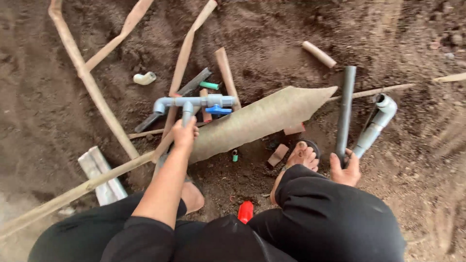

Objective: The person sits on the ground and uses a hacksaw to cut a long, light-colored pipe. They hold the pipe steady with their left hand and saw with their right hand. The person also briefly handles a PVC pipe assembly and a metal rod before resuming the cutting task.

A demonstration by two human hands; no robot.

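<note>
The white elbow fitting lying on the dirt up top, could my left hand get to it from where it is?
Probably yes. The white elbow lies bare on the dirt, but your left hand is gripping the grey valve pipe and would have to let go first.

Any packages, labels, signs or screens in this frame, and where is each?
No labels, signs or screens show.
Tan sack: flat, long, on the soil beside the grey pipe assembly that the left hand grips.
Red container: small, between the knees; its kind is unclear.

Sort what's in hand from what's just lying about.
In hand:
left hand on grey valve assembly
right hand on dark pipe

Lying about:
white elbow
green fitting
red cap
sticks
grey elbow pipe
</note>
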